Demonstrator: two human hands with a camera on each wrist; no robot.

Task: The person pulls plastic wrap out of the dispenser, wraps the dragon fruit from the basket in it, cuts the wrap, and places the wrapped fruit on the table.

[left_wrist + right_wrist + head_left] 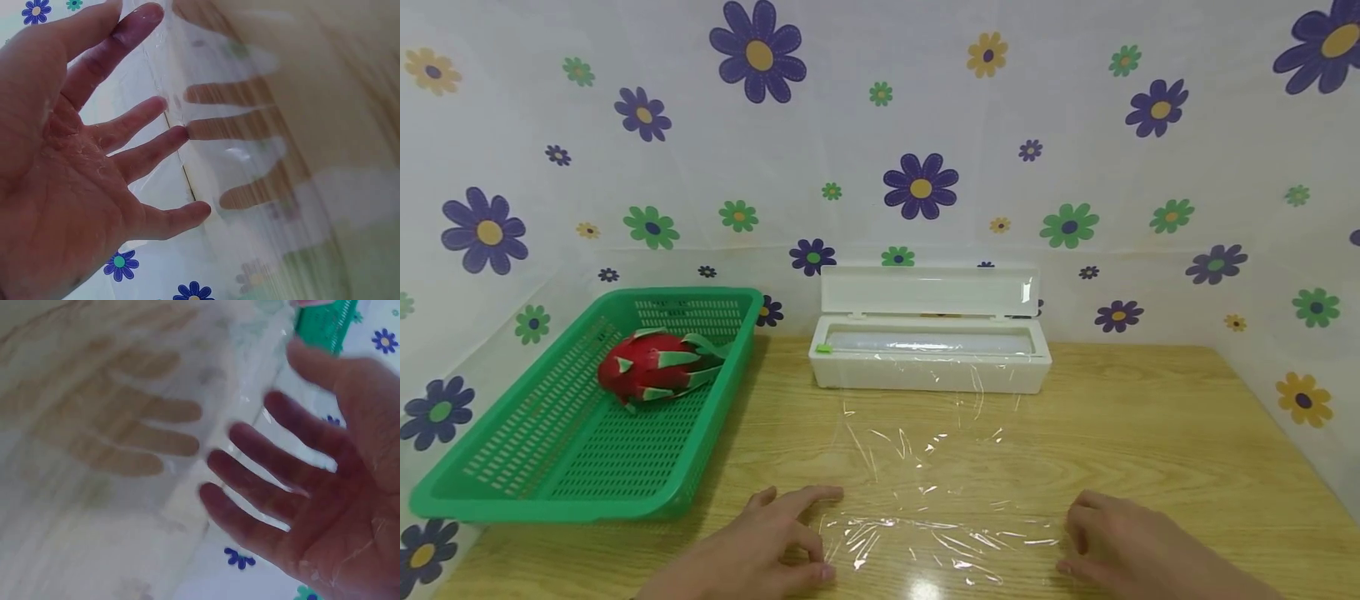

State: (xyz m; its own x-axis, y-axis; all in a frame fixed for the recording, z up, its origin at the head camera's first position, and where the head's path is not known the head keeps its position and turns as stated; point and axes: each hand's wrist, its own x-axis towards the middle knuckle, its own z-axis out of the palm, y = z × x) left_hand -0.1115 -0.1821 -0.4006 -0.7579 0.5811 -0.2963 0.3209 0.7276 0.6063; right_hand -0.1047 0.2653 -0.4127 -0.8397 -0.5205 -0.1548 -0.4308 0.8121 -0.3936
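A sheet of clear cling film (917, 492) stretches from a white dispenser box (925, 375) over the wooden table toward me, creased at its near end. Inside the box lies the film roll (917, 342), under a raised lid (925, 292). My left hand (760, 546) is at the sheet's near left corner, fingers spread and fairly straight. At the near right corner is my right hand (1127, 537); its fingers look loosely bent in the right wrist view, with nothing gripped. Whether the fingertips touch the film is hard to tell.
A green plastic basket (681, 475) stands on the left, holding a red dragon fruit (655, 367) with green scales. Behind the table (1157, 417) hangs a white flower-patterned cloth (850, 133). A small bright green piece (823, 348) sits on the box's front left rim.
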